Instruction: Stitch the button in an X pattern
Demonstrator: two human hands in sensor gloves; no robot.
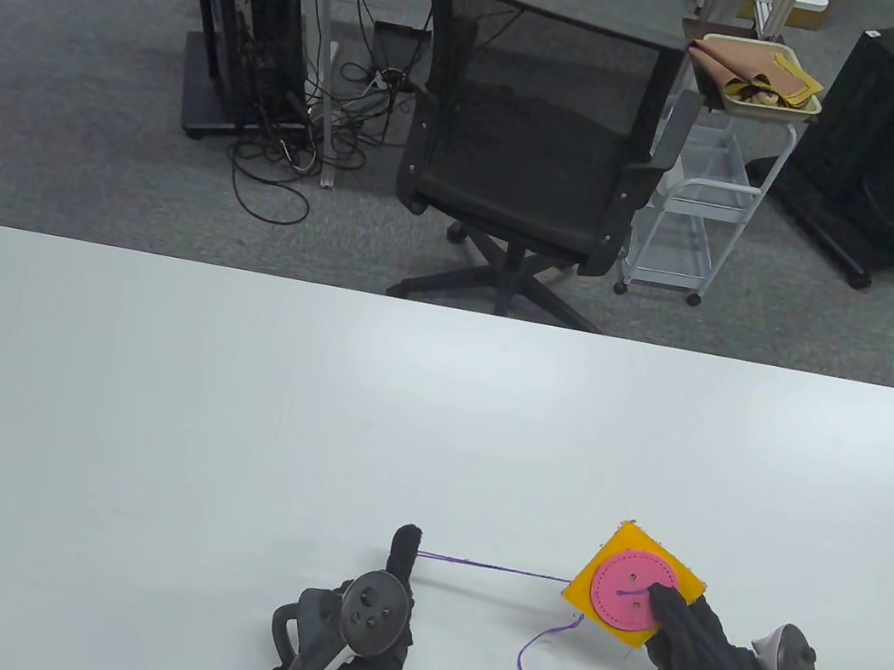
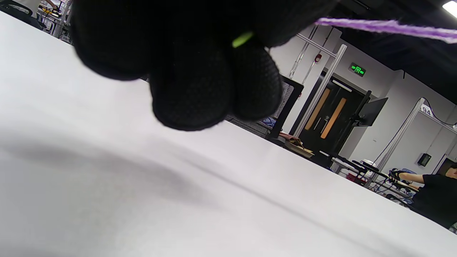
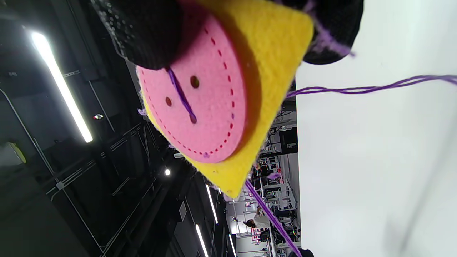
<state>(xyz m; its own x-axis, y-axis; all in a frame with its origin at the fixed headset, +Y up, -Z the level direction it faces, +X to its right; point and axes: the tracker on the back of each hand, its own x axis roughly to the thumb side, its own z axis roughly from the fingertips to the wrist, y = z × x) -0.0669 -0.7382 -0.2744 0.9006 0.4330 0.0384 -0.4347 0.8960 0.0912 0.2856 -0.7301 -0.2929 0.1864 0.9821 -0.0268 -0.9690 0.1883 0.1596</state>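
Note:
My right hand (image 1: 693, 655) grips a yellow felt square (image 1: 597, 573) with a pink felt button (image 1: 624, 595) on it, thumb pressed on the button. The right wrist view shows the button (image 3: 200, 107) with one purple stitch between two holes and two holes bare. A purple thread (image 1: 492, 568) runs taut from under the felt to my left hand (image 1: 388, 593), whose fingers pinch it. In the left wrist view the fingertips (image 2: 200, 89) pinch a green needle tip (image 2: 242, 38), with the thread (image 2: 385, 26) leading off right. A loose thread tail (image 1: 543, 646) lies on the table.
The white table (image 1: 220, 442) stretches wide around both hands. Beyond its far edge stand a black office chair (image 1: 534, 134) and a white cart (image 1: 693, 214) holding a tray of fabric.

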